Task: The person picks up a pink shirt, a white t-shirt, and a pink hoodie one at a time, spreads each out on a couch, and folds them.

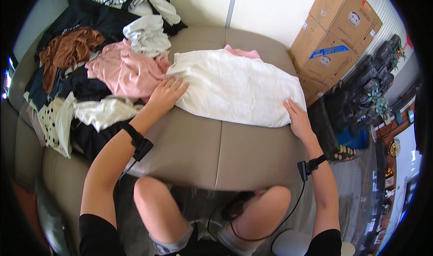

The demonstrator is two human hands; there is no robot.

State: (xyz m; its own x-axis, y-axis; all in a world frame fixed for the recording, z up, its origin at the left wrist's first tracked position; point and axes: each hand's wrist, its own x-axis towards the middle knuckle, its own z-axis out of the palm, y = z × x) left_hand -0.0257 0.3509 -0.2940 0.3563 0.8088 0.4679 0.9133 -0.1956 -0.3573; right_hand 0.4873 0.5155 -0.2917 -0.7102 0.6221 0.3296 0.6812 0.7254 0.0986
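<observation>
A white cloth garment (233, 86) lies spread nearly flat across the seat of the taupe sofa (189, 144). My left hand (168, 94) rests on its left end, fingers apart, beside a pink garment (128, 69). At the opposite end, my right hand (297, 117) touches the near right corner with its fingertips; the thumb is partly hidden, so any pinch on the fabric cannot be made out. Beyond the white garment's far edge, a piece of pink fabric (242, 51) pokes out. Whatever lies beneath the white cloth is hidden.
Heaped clothes fill the sofa's left side, among them a brown garment (71, 51), a white one (105, 111) and a polka-dot one (52, 122). Cardboard boxes (333, 42) stand stacked at the back right, near a dark rock ornament (358, 83). Cables (287, 225) trail from my wrist straps.
</observation>
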